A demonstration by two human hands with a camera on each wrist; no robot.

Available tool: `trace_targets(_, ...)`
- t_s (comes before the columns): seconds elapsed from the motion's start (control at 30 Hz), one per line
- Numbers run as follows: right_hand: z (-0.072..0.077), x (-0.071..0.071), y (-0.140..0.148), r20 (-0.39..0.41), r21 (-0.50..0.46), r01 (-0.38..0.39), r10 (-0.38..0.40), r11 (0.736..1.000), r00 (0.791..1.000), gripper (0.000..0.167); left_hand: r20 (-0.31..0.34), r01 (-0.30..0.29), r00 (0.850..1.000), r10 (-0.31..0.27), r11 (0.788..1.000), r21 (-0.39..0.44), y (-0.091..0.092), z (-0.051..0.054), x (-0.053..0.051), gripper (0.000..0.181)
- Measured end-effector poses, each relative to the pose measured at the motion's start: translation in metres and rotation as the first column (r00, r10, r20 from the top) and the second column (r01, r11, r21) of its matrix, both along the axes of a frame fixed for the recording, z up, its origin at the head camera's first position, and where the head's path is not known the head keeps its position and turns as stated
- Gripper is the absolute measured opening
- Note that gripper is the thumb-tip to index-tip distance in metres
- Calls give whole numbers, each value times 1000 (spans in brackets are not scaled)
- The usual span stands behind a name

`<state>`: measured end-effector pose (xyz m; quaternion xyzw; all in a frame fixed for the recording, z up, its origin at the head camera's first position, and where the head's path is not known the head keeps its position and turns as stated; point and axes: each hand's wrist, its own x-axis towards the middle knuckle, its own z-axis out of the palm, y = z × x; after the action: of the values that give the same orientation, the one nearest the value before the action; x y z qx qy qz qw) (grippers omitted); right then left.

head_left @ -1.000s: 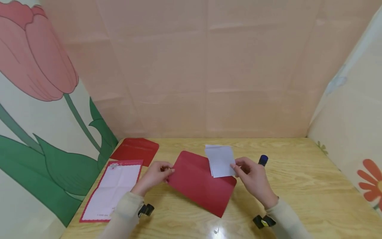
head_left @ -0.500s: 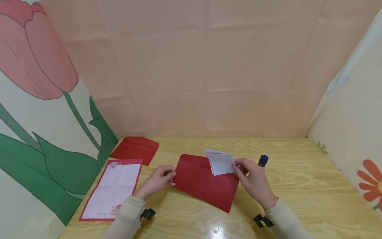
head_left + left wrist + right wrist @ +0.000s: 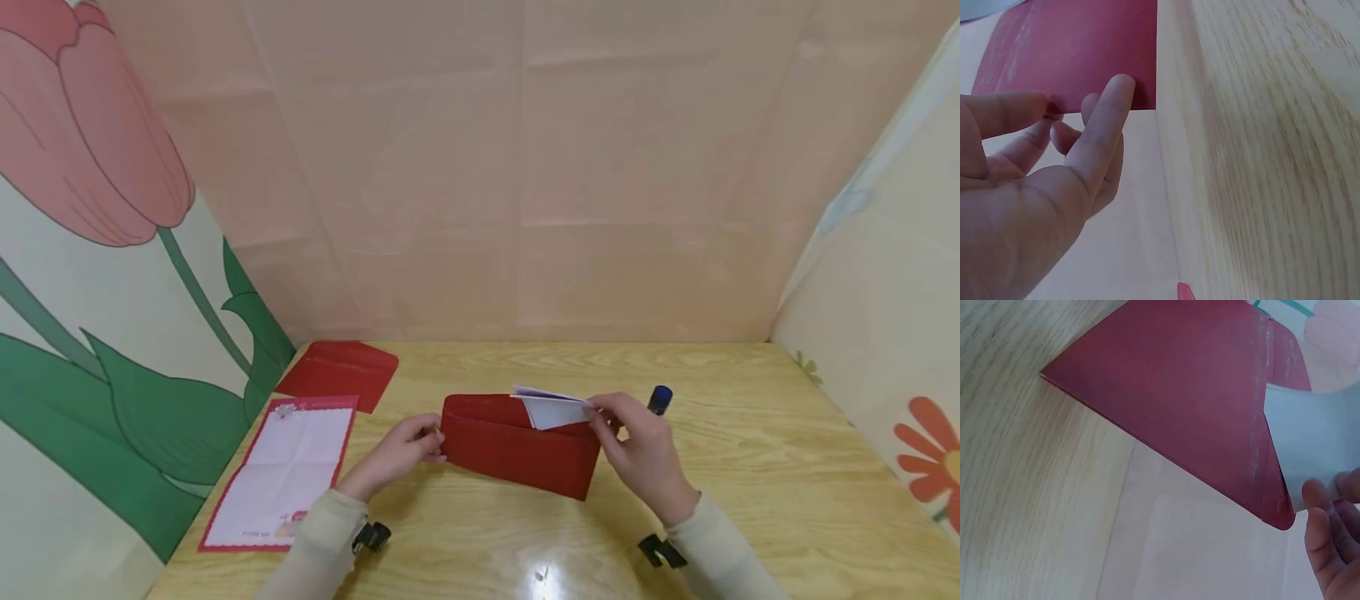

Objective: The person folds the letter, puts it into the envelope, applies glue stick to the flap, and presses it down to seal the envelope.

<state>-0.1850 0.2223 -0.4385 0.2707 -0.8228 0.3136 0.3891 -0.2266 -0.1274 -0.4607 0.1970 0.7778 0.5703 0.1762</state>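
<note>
A red envelope point(image 3: 517, 454) is held above the table, its opening facing up. My left hand point(image 3: 400, 452) pinches its left edge; in the left wrist view the thumb and fingers of that hand point(image 3: 1054, 162) grip the red paper point(image 3: 1085, 56). A folded white paper point(image 3: 557, 412) stands partly inside the opening, its upper part sticking out. My right hand point(image 3: 647, 454) pinches the paper's right side. The right wrist view shows the white paper point(image 3: 1316, 437) between the envelope point(image 3: 1179, 394) and its flap, with fingertips of my right hand point(image 3: 1338, 531) on the paper's corner.
At the table's left lie another red envelope point(image 3: 341, 372) and a creased, red-bordered letter sheet point(image 3: 288, 467). A dark blue cap or marker end point(image 3: 660, 399) shows behind my right hand. A pink sheet point(image 3: 450, 167) rises along the table's back edge.
The envelope has tilted so that its opening and flap show more, and its lower edge has risen. The white paper has tipped back and sits a little lower. Both hands keep their grips.
</note>
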Motion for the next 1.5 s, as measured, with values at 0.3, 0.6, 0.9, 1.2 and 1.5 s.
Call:
trace_targets(0.3, 3, 7, -2, 94, 122, -76, 65, 990, 993, 30, -33, -36, 999, 36, 999, 16, 4, -2, 0, 15)
trace_targets(0.6, 4, 6, -10, 123, 222, 34, -63, 975, 990, 28, -97, -69, 993, 67, 998, -14, 8, -3, 2, 12)
trace_targets(0.9, 0, 5, -20, 118, 286, 69, -106, 956, 987, 23, -102, -21, 995, 17, 999, -43, 12, -6, 6, 22)
trace_targets(1.2, -3, 3, -32, 269, 353, 68, -170, 933, 948, 14, -77, 31, 996, -35, 998, -52, 19, -4, 9, 23)
trace_targets(1.5, -9, 0, -36, 351, 359, 79, -213, 930, 912, 14, 8, 24, 1000, -24, 1000, -14, 23, -9, 13, 28)
